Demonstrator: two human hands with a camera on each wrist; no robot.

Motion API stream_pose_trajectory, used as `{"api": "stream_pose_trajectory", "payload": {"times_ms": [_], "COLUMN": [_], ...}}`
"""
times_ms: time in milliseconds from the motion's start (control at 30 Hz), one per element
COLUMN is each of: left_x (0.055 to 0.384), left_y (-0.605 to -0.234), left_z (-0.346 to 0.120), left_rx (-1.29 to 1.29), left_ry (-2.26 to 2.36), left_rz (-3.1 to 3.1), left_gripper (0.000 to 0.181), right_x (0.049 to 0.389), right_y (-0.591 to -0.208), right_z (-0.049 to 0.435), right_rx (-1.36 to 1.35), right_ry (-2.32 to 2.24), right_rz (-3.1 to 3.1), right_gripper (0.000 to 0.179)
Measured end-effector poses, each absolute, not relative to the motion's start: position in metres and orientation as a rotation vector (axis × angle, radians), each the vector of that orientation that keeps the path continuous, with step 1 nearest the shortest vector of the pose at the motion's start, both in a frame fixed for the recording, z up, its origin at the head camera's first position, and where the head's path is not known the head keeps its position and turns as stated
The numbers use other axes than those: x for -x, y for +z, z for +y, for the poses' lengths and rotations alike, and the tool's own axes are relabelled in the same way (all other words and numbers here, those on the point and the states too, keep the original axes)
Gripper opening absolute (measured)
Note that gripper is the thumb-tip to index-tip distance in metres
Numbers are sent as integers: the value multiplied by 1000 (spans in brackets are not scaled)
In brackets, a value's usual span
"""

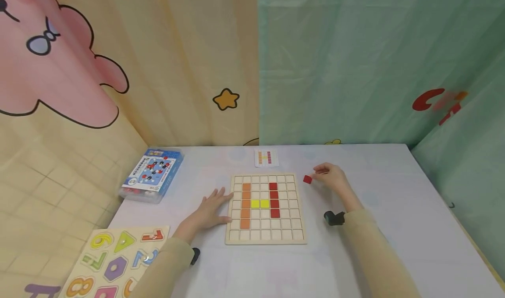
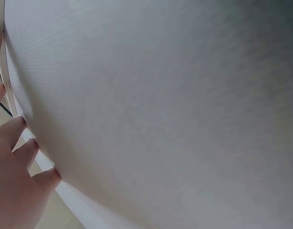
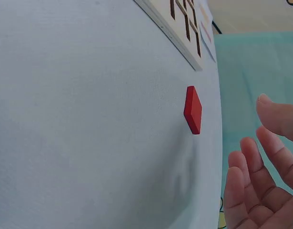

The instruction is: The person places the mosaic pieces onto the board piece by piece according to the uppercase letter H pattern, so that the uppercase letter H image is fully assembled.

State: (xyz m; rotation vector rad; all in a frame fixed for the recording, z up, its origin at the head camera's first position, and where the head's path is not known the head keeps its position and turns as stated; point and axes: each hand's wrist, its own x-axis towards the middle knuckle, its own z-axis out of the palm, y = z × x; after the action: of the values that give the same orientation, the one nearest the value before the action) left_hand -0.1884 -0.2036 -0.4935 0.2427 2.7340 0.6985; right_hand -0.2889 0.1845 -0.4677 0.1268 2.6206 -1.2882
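A square wooden grid board (image 1: 266,242) lies on the table with a column of orange tiles (image 1: 246,203), two yellow tiles (image 1: 260,203) and a column of red tiles (image 1: 274,200) in its cells. My left hand (image 1: 208,210) is spread at the board's left side, with thumb and index finger at its edge. A loose red tile (image 1: 307,179) lies on the table off the board's upper right corner. Beside this tile is my right hand (image 1: 332,177), its fingers loosely bent and apart from the tile (image 3: 194,110) in the right wrist view, holding nothing.
Behind the board lies a small card (image 1: 266,157) printed with a similar colored pattern. A blue-lidded box (image 1: 151,175) is at the back left. A wooden number-and-shape puzzle board (image 1: 114,250) sits at the front left. Curtains (image 1: 335,70) hang behind the table.
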Motion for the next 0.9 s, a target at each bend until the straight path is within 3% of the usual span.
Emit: {"api": "stream_pose_trajectory", "payload": {"times_ms": [467,900], "left_x": [188,187], "left_y": [-495,-491], "left_z": [-204,-202], "left_rx": [-235,-237], "left_ry": [696,681], "left_rz": [2742,2736], "left_gripper": [83,81], "right_x": [301,299], "right_y": [-486,-495], "right_z": [179,170], "right_rx": [-85,-12], "right_ry": [-1312,-1141], "right_rz": [2567,2664], "right_gripper": [44,36]}}
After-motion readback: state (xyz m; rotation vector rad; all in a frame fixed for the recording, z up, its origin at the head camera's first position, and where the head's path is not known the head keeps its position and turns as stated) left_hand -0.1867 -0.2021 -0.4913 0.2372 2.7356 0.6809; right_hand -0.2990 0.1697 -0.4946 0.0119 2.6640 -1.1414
